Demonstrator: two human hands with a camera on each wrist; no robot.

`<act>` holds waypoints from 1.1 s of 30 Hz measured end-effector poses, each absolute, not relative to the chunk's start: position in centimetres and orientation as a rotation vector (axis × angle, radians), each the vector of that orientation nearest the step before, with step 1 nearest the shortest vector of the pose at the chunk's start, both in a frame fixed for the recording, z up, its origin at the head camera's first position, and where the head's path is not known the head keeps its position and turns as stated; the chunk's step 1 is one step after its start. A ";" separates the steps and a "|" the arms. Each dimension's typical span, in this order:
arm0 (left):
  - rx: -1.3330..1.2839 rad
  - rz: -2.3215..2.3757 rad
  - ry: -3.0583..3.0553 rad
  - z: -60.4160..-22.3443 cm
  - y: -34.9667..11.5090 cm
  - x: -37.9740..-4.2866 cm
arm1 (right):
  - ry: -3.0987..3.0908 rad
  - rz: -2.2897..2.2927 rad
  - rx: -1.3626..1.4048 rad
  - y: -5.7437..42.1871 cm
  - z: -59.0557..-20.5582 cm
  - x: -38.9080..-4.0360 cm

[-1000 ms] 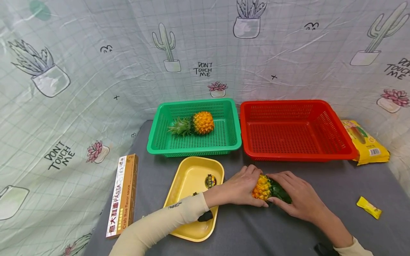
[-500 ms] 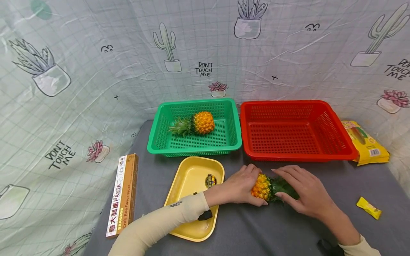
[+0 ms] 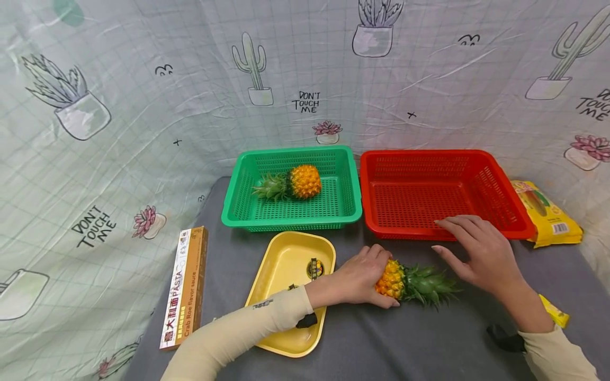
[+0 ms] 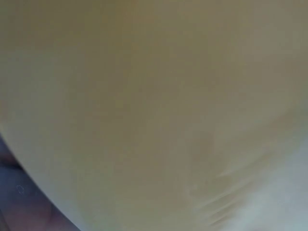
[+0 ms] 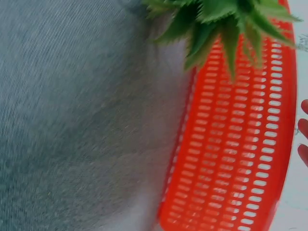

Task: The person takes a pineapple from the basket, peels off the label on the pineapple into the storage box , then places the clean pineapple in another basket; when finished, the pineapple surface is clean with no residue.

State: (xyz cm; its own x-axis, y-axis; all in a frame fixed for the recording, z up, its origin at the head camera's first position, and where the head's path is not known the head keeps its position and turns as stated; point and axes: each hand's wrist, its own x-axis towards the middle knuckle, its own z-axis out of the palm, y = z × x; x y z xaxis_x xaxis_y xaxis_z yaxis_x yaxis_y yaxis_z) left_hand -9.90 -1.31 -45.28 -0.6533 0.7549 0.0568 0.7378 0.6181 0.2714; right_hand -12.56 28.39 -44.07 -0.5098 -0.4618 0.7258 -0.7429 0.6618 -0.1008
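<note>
A small pineapple (image 3: 391,279) lies on the grey cloth, orange-yellow with a green leafy crown (image 3: 430,284) pointing right. My left hand (image 3: 359,275) grips its base end, the fingers over the far side and the thumb at the near side, hiding that end. To the right of the crown, my right hand (image 3: 488,254) is held with fingers spread and nothing in it, its fingertips overlapping the front rim of the red basket (image 3: 405,233). In the right wrist view the crown's leaves (image 5: 226,29) show at the top. A blurred yellowish surface fills most of the left wrist view.
At the back a green basket (image 3: 238,211) holds another pineapple (image 3: 305,181). A yellow tray (image 3: 281,248) stands under my left forearm, a pasta box (image 3: 183,286) to its left. A yellow bag (image 3: 548,217) leans by the red basket; a small yellow packet (image 3: 555,312) lies beside my right forearm.
My right hand has let go of the pineapple's crown and moved right and away toward the red basket, leaving the leaves spread out. My left hand has kept its grip.
</note>
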 end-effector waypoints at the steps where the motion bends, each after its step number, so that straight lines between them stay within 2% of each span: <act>1: 1.277 0.421 2.767 -45.3 -1.3 -9.9 | -2.210 0.521 0.918 28.6 -44.2 -12.7; 33: 1.309 0.397 2.812 -45.7 -1.3 -9.6 | -2.416 0.344 0.690 30.1 -47.7 -15.0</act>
